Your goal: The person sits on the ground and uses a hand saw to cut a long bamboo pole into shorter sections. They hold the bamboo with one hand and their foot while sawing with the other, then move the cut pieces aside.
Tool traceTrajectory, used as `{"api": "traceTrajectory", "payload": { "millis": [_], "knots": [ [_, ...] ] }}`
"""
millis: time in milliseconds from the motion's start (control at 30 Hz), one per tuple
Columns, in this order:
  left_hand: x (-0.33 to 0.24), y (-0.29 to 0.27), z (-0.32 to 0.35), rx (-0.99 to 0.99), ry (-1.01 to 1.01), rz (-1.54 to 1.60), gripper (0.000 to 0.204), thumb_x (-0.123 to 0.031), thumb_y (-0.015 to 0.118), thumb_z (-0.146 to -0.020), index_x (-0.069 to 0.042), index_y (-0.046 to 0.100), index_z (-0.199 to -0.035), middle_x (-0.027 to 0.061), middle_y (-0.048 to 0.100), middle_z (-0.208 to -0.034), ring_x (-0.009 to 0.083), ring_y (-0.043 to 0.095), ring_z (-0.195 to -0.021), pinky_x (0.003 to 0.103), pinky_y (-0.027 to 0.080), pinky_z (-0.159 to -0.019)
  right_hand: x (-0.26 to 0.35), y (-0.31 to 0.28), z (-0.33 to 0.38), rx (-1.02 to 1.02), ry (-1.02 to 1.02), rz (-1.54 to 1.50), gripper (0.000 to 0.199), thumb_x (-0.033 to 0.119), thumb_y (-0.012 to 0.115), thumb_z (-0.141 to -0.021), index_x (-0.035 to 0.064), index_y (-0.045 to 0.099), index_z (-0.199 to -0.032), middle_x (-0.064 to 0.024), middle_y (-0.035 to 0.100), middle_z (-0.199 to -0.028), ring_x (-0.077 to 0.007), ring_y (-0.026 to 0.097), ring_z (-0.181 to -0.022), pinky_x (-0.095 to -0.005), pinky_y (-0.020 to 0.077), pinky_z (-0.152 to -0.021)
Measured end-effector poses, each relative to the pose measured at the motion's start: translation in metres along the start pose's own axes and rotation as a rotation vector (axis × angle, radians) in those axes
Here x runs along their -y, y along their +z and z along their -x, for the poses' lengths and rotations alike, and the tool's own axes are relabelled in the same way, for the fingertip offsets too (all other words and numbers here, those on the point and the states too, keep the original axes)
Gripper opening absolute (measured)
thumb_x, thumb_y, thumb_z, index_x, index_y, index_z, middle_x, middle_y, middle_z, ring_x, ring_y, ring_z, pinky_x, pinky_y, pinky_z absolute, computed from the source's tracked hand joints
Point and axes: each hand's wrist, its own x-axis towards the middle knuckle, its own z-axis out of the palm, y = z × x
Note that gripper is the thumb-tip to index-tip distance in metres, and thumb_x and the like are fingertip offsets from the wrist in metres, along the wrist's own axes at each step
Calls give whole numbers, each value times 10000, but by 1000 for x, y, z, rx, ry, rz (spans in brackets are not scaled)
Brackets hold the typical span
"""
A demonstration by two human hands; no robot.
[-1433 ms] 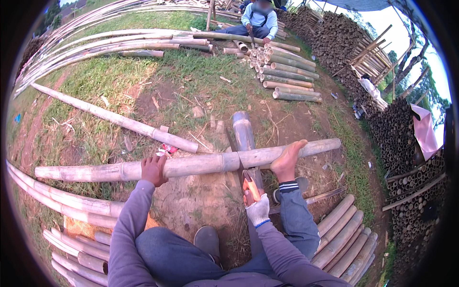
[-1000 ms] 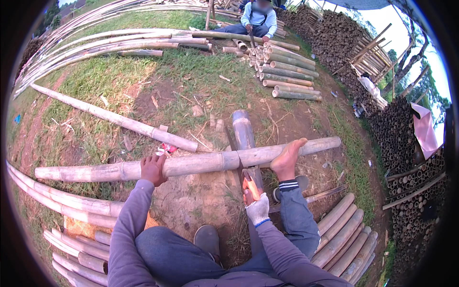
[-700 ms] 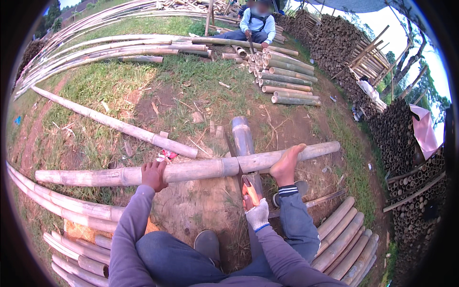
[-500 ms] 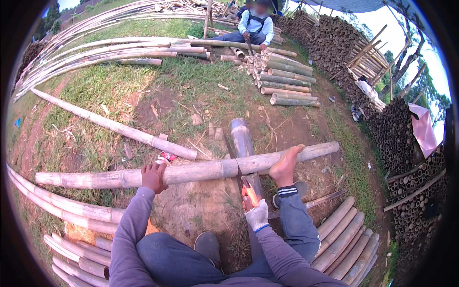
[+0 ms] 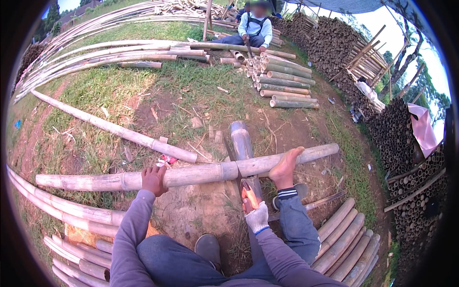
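Observation:
A thick pale bamboo pole (image 5: pixel 196 175) lies crosswise before me, over a darker bamboo piece (image 5: pixel 241 138) that points away from me. My left hand (image 5: pixel 154 180), bare, is wrapped over the pole's left part. In my right hand (image 5: pixel 257 216), which wears a white knit glove, is the orange handle (image 5: pixel 249 194) of a handsaw. Its dark blade (image 5: pixel 233 155) stands in a cut across the pole, right of a node. My bare right foot (image 5: pixel 286 167) presses on the pole to the right of the cut.
Another bamboo pole (image 5: pixel 119 127) lies slantwise at left. Cut bamboo lengths lie at lower right (image 5: pixel 342 239) and lower left (image 5: pixel 81 258). Beyond, a person (image 5: pixel 253 28) sits sawing behind a pile of cut bamboo (image 5: pixel 287 79). Tall bamboo stacks (image 5: pixel 330 43) line the right side.
The saw has slid slightly toward me within the cut. My left hand and right foot keep their places on the pole.

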Motion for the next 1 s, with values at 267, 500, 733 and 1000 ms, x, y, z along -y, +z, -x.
{"api": "traceTrajectory", "payload": {
  "millis": [267,500,733,1000],
  "knots": [
    [-9,-3,-1,-40,32,21,975,-386,946,-632,-210,514,-1488,107,613,-1379,357,558,-1310,527,346,-1166,-65,4,-7,23,284,-464,185,166,708,-999,30,666,-1118,-56,719,-911,-150,682,-765,-302,514,-645],
    [-9,-4,-1,-44,38,31,953,-384,940,-632,-218,527,-1475,93,606,-1375,341,559,-1304,518,352,-1154,-94,12,-9,-30,44,-25,246,246,768,-1015,39,650,-1077,-26,697,-828,-103,671,-690,-267,512,-567],
    [0,-3,5,-42,17,10,948,-387,937,-639,-217,526,-1477,91,593,-1369,339,553,-1307,514,349,-1157,-64,20,-4,-12,63,10,212,72,584,-1003,-3,681,-1176,-108,749,-1001,-228,699,-854,-357,525,-749],
    [0,-3,3,-20,-2,1,944,-399,947,-640,-222,523,-1465,96,608,-1353,348,560,-1303,519,352,-1154,-32,10,-43,-21,78,-50,391,374,766,-997,8,630,-1029,-80,687,-780,-164,675,-663,-330,522,-584]
  ]
}}
